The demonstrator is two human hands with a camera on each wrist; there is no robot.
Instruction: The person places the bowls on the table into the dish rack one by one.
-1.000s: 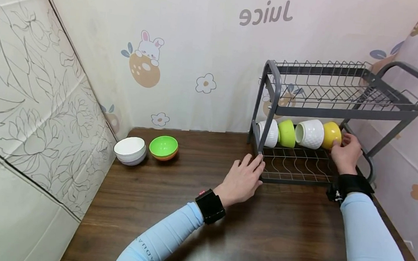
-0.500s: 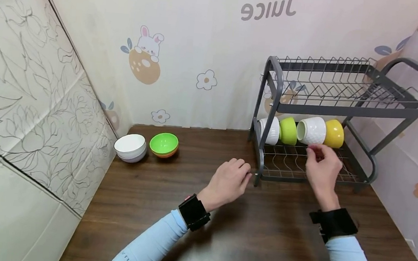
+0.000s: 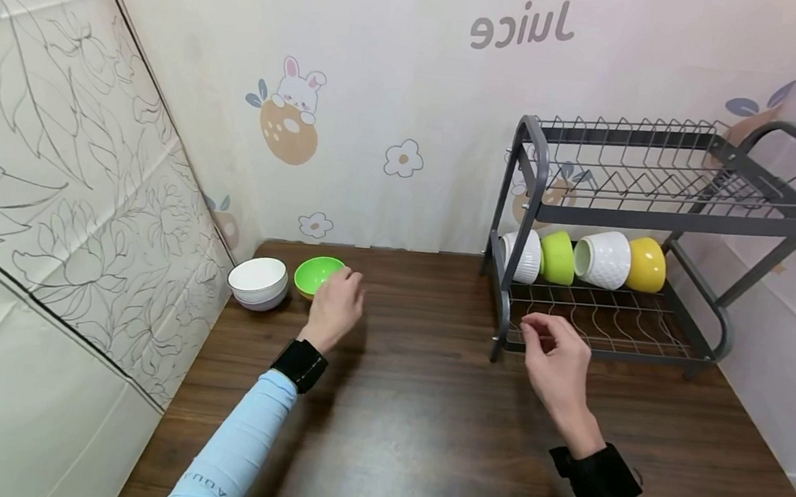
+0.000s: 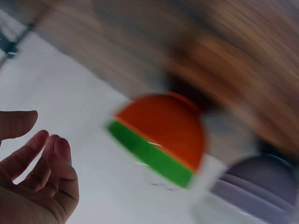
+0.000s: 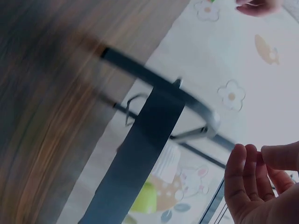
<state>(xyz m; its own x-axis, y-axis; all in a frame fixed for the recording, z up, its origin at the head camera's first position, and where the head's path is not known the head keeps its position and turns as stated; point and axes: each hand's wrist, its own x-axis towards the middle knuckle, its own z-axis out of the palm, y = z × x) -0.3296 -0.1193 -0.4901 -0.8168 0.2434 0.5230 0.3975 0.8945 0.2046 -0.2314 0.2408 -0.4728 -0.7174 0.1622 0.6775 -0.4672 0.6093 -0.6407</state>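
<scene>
My left hand (image 3: 334, 310) hangs just right of a green bowl (image 3: 312, 275), which sits in an orange bowl (image 4: 170, 123). In the left wrist view its fingers are loosely bent, apart from the bowls, and hold nothing. My right hand (image 3: 558, 365) hovers before the dish rack's (image 3: 656, 221) front left corner, thumb near the fingertips, nothing visible between them. On the lower tier a ribbed white cup (image 3: 528, 258), a lime green cup (image 3: 559, 259), a textured white cup (image 3: 608, 261) and a yellow cup (image 3: 647, 266) lie sideways in a row.
Left of the green bowl stands a white bowl (image 3: 258, 274) stacked on a greyish one, by the left wall panel. The rack's upper wire tier (image 3: 661, 165) overhangs the cups. All stand on a dark wooden table (image 3: 397, 422) against a patterned wall.
My left hand has left the rack's front left post and swung left to the bowls. The right hand has let go of the yellow cup and drawn left and toward me.
</scene>
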